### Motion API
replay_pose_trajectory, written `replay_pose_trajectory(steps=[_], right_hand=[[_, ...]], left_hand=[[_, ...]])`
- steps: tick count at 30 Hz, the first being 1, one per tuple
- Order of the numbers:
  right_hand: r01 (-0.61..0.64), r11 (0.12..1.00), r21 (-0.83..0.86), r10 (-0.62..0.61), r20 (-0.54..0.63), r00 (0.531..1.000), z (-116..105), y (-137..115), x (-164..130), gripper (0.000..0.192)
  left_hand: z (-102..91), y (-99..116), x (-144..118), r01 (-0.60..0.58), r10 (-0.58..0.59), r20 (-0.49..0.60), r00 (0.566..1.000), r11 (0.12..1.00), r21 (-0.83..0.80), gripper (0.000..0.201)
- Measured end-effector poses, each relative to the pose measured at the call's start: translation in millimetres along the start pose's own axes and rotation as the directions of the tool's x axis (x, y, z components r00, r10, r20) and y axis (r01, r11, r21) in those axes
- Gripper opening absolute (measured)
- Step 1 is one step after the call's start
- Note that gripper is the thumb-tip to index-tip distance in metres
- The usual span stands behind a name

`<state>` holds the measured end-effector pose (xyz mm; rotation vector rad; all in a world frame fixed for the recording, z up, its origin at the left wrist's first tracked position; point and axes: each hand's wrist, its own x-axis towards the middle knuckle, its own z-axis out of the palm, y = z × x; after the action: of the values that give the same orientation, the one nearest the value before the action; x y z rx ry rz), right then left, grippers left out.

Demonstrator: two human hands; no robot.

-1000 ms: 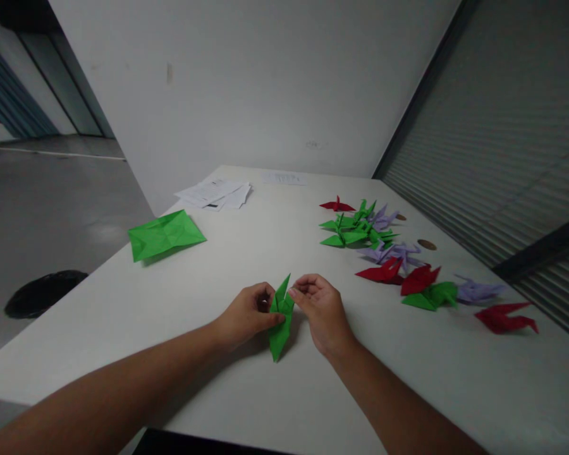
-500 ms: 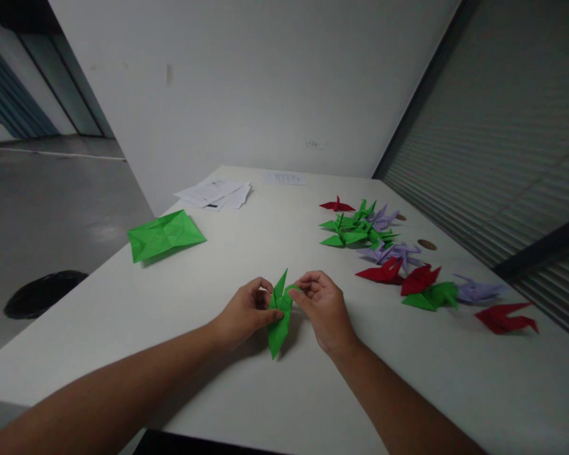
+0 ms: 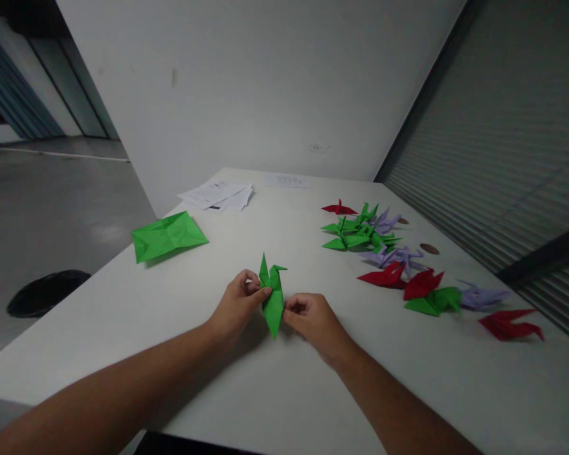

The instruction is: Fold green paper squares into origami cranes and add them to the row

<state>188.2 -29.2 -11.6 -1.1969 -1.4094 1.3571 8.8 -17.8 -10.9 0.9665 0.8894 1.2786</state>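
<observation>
A small green folded paper crane (image 3: pixel 272 297) stands over the white table (image 3: pixel 246 379), held between both hands. My left hand (image 3: pixel 237 306) pinches its left side with thumb and fingers. My right hand (image 3: pixel 313 319) grips its lower right side, fingers curled. One tip of the crane points up and a bent tip, like a head, points right.
A creased green paper sheet (image 3: pixel 167 235) lies at the left edge. White papers (image 3: pixel 217 194) sit at the back. Several finished red, green and purple cranes (image 3: pixel 384 249) spread along the right side, out to a red crane (image 3: pixel 509 325). A black round object (image 3: pixel 40 300) lies on the floor.
My right hand moved down from the crane's top to its lower right side. The upper tip it held now shows bent to the right. The crane shifted slightly away from me.
</observation>
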Motion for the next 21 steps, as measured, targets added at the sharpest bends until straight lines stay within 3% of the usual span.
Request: replay_pose_trajectory(steps=[4, 7, 14, 18, 21], right_hand=[[-0.142, 0.990, 0.026, 0.141, 0.021, 0.990, 4.7, -4.4, -4.8, 0.022], [-0.183, 0.982, 0.045, 0.181, 0.029, 0.983, 5.2, -4.4, -4.4, 0.027], [-0.114, 0.965, 0.235, 0.112, 0.022, 0.993, 6.0, -4.2, -1.8, 0.035], [-0.089, 0.959, 0.270, 0.087, 0.017, 0.996, 6.8, -4.9, -2.5, 0.037], [-0.076, 0.954, 0.290, 0.079, 0.001, 0.997, 7.4, -3.6, -2.3, 0.036]], left_hand=[[1.8, 2.5, -0.9, 0.071, -0.071, 0.037, 0.997, 0.997, -0.009, 0.040], [2.9, 2.8, -1.3, 0.075, -0.077, 0.045, 0.996, 0.997, 0.026, 0.035], [1.1, -0.6, -3.4, 0.100, -0.101, 0.100, 0.990, 0.995, 0.012, 0.022], [1.1, 4.5, -5.4, 0.072, -0.082, 0.175, 0.981, 0.996, 0.061, 0.016], [1.7, 7.0, -5.6, 0.048, -0.064, 0.163, 0.985, 0.994, 0.102, 0.014]])
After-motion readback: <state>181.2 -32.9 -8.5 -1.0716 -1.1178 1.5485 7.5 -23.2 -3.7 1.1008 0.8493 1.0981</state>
